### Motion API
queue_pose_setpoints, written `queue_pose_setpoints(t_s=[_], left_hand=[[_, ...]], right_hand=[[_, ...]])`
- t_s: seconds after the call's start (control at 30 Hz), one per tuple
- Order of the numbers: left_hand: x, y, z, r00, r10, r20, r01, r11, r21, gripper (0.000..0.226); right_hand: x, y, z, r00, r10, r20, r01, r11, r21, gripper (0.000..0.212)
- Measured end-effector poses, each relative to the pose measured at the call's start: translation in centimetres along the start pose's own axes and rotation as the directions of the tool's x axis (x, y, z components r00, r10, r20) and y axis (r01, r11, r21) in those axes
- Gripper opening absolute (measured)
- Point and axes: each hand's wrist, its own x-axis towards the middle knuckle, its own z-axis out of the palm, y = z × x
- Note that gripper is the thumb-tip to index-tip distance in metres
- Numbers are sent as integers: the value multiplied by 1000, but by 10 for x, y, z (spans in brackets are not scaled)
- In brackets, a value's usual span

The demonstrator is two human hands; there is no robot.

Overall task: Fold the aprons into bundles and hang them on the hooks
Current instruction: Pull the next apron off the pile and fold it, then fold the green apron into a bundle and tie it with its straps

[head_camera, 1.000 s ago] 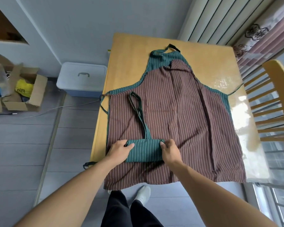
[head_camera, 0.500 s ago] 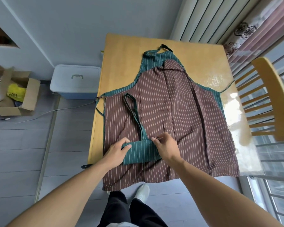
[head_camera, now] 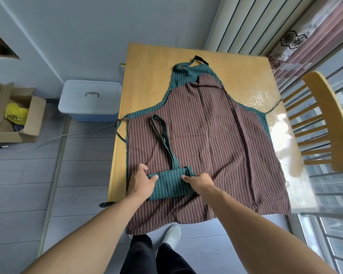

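Observation:
A brown striped apron (head_camera: 216, 139) with green trim lies spread flat on the wooden table (head_camera: 147, 80), its neck loop at the far end and its hem hanging over the near edge. On top of it, near the front left, sits a folded green striped bundle (head_camera: 169, 184) whose long strap (head_camera: 162, 137) trails away from me. My left hand (head_camera: 141, 181) grips the bundle's left end. My right hand (head_camera: 198, 181) grips its right end, where the cloth is twisted up. No hooks are in view.
A wooden chair (head_camera: 325, 123) stands at the table's right side by the window rail. A white and blue lidded bin (head_camera: 89, 99) sits on the floor left of the table, with an open cardboard box (head_camera: 18, 115) further left. A cable (head_camera: 53, 138) runs across the floor.
Both hands stay on the green bundle. My right hand has shifted along its right end and the cloth there is now bunched upward. The camera has tilted slightly.

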Motion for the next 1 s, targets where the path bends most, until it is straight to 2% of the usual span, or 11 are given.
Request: queue_pose_setpoints(t_s=[0.1, 0.13, 0.23, 0.33, 0.43, 0.5, 0.6, 0.7, 0.83, 0.9, 1.0], left_hand=[[2, -1, -6, 995, 104, 1, -102, 971, 217, 32], [4, -1, -8, 986, 164, 36, -167, 952, 258, 35], [6, 15, -25, 917, 260, 302, -337, 910, 241, 62], [6, 34, -38, 793, 110, 599, -152, 988, 20, 92], [-3, 42, -44, 651, 46, 758, 93, 986, -140, 66], [-10, 44, -42, 611, 49, 790, 203, 955, -215, 58], [-19, 48, -39, 615, 101, 782, 255, 913, -318, 79], [-28, 58, -39, 702, 163, 694, 281, 831, -480, 71], [-40, 84, -38, 811, 206, 548, 244, 732, -636, 58], [-48, 99, -39, 851, 215, 478, 183, 733, -655, 36], [-54, 115, -42, 909, 179, 376, 143, 713, -686, 22]], right_hand=[[-2, 2, -3, 996, -89, 27, 82, 979, 188, 34], [-4, 3, -3, 990, -133, 54, 115, 961, 252, 34], [-15, 0, -12, 957, -257, 135, 193, 912, 363, 25], [-27, -10, -30, 903, -342, 258, 231, 896, 380, 23], [-37, -19, -47, 852, -383, 356, 261, 902, 344, 24], [-44, -25, -55, 828, -403, 390, 281, 900, 333, 22], [-52, -31, -67, 806, -435, 402, 310, 888, 340, 25], [-57, -35, -76, 841, -444, 309, 292, 854, 431, 33], [-65, -40, -77, 918, -383, 104, 215, 700, 681, 61], [-73, -40, -75, 911, -380, 159, 159, 681, 715, 58], [-86, -43, -73, 875, -403, 267, 151, 753, 640, 44]])
